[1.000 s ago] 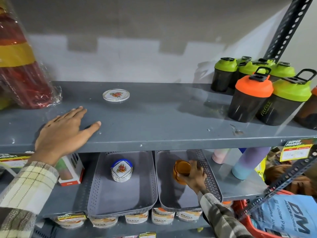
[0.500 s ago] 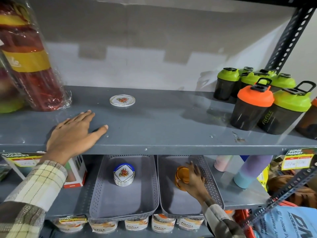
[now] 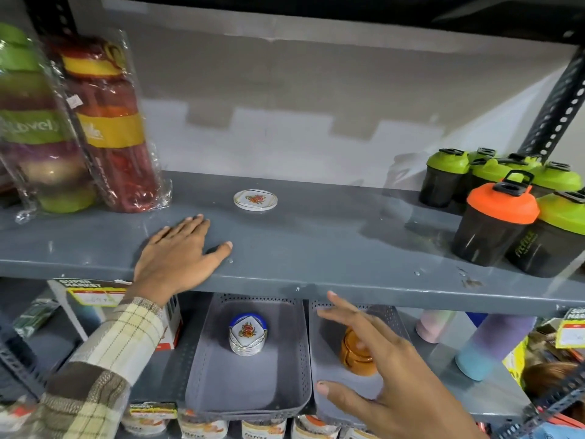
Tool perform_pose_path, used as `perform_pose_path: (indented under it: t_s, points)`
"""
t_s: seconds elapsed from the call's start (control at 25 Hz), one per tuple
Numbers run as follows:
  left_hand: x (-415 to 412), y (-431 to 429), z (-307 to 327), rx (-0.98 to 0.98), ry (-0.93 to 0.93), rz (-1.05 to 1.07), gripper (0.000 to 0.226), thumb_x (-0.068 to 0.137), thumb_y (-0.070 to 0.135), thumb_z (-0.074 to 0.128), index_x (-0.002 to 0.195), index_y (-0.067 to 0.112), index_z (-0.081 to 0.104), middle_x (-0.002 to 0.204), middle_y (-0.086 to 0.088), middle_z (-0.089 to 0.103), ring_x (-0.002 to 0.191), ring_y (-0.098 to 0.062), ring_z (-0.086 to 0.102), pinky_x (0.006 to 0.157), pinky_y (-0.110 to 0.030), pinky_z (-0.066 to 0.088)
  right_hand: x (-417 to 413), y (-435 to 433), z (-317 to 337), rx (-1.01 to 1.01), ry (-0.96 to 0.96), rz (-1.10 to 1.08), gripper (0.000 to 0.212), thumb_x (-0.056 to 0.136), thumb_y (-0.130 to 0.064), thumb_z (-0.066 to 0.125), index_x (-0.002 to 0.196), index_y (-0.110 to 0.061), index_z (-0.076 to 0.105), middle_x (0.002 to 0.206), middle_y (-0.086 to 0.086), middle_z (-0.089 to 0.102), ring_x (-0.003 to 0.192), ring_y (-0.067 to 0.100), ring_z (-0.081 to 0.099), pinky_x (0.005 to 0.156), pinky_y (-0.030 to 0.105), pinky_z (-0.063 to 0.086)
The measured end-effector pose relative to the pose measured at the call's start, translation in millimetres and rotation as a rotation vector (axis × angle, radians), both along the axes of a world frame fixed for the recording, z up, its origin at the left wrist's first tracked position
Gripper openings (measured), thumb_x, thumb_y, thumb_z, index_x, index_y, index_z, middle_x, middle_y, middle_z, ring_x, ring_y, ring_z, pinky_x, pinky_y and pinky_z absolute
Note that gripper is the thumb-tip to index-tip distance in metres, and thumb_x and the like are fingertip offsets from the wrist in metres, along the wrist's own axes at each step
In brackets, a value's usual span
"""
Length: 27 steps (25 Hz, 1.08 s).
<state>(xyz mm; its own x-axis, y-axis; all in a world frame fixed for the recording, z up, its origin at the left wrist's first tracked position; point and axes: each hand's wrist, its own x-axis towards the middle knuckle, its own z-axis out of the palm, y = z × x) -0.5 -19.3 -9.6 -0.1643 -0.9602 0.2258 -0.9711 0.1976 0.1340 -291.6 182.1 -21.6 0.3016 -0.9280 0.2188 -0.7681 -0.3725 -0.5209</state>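
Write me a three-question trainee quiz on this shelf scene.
1. True or false: the left hand lies flat on the upper shelf.
2. The orange stack sits in or on: A the right tray, B the upper shelf, C the left hand.
3. Short answer: is the right hand open or clenched?
Key: 1 true; 2 A; 3 open.
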Motion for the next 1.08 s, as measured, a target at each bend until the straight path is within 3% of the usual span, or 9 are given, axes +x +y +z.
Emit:
perform_pose_path:
  t_s: [0.28,0.52,0.64,0.88,1.08]
  points:
    - [2,0,-1,-0.025,0.001,-0.01,0.091,0.086,0.079,0.016,0.157,0.021,0.017,0.166,0.005,0.011,0.151,-0.011,0.011,0.123,-0.04,0.011,44,-74,67,-0.301,-0.176,-0.008,0.072,0.084,-0.053,0.075,0.144,-0.047,0.035,0.151,-0.033,0.04,0.137,-0.002,0.043,0.112,0.027,0.04]
    - [-2,4,4,-0.049,0.066,0.01,0.088,0.087,0.075,0.024,0.156,0.023,0.019,0.165,0.007,0.014,0.15,-0.01,0.014,0.122,-0.036,0.01,75,-196,87,-0.199,-0.117,-0.028,0.091,0.08,-0.047,0.081,0.149,-0.029,0.025,0.149,0.003,0.049,0.139,0.024,0.044,0.107,0.031,0.039]
    - [0,5,4,-0.054,0.093,0.011,0.087,0.086,0.075,0.024,0.156,0.024,0.02,0.165,0.009,0.014,0.15,-0.008,0.013,0.123,-0.036,0.01,88,-246,83,-0.125,-0.08,-0.079,0.097,0.078,-0.046,0.082,0.151,-0.025,0.021,0.139,0.017,0.055,0.136,0.033,0.047,0.111,0.042,0.041]
    - [1,8,4,-0.081,0.149,0.012,0.084,0.087,0.072,0.029,0.156,0.025,0.02,0.165,0.011,0.014,0.15,-0.006,0.01,0.123,-0.034,0.007,95,-299,57,-0.006,0.065,-0.21,0.109,0.074,-0.059,0.081,0.153,-0.027,0.014,0.134,0.015,0.059,0.132,0.038,0.049,0.111,0.045,0.035]
    - [0,8,6,-0.101,0.175,0.012,0.083,0.087,0.072,0.031,0.156,0.027,0.02,0.165,0.012,0.013,0.15,-0.004,0.008,0.123,-0.033,0.005,95,-307,43,-0.028,0.003,-0.216,0.095,0.081,-0.058,0.074,0.151,-0.028,0.018,0.135,0.013,0.058,0.134,0.033,0.046,0.11,0.044,0.026]
